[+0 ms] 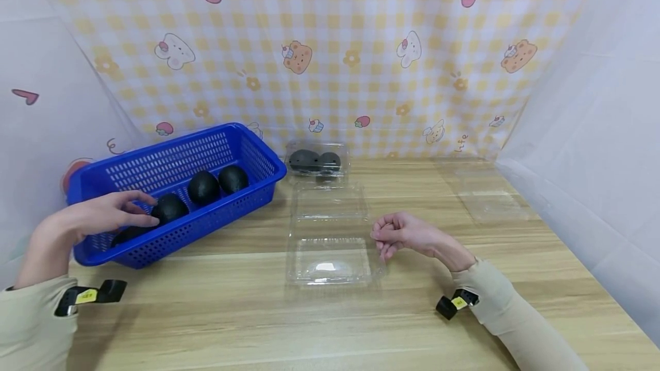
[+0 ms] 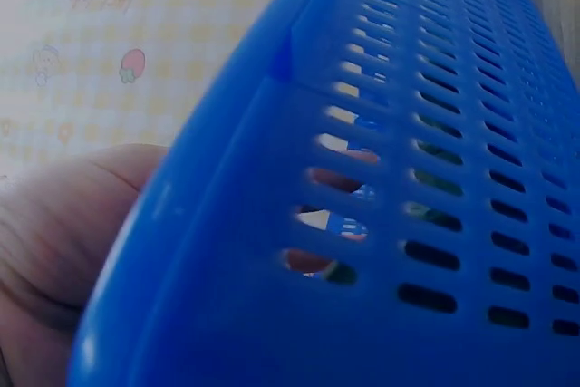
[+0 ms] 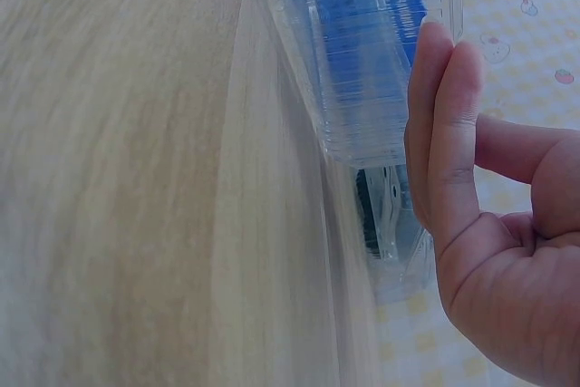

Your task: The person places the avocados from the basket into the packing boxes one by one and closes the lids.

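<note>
My left hand (image 1: pixel 110 214) reaches over the near left end of the blue plastic basket (image 1: pixel 177 233). Its thumb and fingers are spread at the left side of a dark avocado (image 1: pixel 170 209); another avocado (image 1: pixel 129 235) lies below the hand. In the left wrist view the basket wall (image 2: pixel 236 314) hides the fingertips. My right hand (image 1: pixel 404 233) is beside the right edge of an open clear plastic clamshell box (image 1: pixel 327 259). Straight fingers show against the box's side in the right wrist view, with the thumb tip hidden behind them.
Two more avocados (image 1: pixel 203 188) lie farther right in the basket. Behind the open box stands a clear clamshell (image 1: pixel 337 146) with dark avocados inside. Another clear plastic box (image 1: pixel 490 193) lies at the right back. A patterned curtain (image 1: pixel 330 90) hangs behind the wooden table (image 1: pixel 232 314).
</note>
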Available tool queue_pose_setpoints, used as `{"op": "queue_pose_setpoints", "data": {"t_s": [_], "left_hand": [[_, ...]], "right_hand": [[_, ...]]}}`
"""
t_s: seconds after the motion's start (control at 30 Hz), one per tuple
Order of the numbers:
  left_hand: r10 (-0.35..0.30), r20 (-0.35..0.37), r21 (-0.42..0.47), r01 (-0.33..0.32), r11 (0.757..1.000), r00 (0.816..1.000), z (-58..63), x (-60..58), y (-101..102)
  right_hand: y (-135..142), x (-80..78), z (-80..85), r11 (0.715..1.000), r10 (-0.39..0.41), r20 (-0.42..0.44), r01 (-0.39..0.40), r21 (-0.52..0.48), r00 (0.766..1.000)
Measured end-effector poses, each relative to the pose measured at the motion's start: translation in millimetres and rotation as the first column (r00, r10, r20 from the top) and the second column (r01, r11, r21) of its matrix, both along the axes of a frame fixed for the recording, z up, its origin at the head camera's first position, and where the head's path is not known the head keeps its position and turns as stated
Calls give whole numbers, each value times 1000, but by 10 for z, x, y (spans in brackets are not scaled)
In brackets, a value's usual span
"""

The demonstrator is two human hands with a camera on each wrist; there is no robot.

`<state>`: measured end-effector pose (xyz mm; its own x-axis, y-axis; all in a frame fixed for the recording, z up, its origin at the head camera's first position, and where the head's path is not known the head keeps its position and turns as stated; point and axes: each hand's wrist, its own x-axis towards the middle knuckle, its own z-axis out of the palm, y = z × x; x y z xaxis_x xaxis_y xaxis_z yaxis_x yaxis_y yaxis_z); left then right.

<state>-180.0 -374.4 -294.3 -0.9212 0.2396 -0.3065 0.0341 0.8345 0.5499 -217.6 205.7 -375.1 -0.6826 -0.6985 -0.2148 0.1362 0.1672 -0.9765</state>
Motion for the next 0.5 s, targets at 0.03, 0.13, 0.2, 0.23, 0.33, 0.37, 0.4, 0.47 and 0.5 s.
{"op": "queue_pose_setpoints", "data": {"t_s": [0.03,0.13,0.2,0.23,0.33,0.37,0.4,0.47,0.5], "left_hand": [[-3,0,5,3,1000,1000,-9,-6,-5],[-11,-1,13,11,1000,1000,-26,-16,-15],[-17,-2,15,17,1000,1000,-31,-22,-19],[-20,-4,13,20,1000,1000,-36,-25,-17],[-47,-13,-17,47,999,999,-47,-25,-3],[-61,-13,-34,61,998,998,-52,-26,4],[-73,-7,-52,73,996,997,-55,-25,13],[-83,16,-90,84,992,996,-61,-27,29],[-87,31,-101,90,991,996,-59,-29,33]], "right_hand": [[2,0,-1,1000,2,-1,-2,0,1000],[8,2,0,1000,9,-5,-9,-3,1000],[9,6,0,1000,12,-5,-12,-7,1000],[7,8,2,1000,11,-1,-11,-7,1000],[0,17,7,1000,5,8,-5,-8,1000],[-3,19,8,1000,3,9,-3,-8,1000],[-6,20,9,1000,1,9,-1,-7,1000],[-10,23,13,1000,-5,11,5,-4,1000],[-12,24,16,1000,-6,10,6,-4,1000]]}}
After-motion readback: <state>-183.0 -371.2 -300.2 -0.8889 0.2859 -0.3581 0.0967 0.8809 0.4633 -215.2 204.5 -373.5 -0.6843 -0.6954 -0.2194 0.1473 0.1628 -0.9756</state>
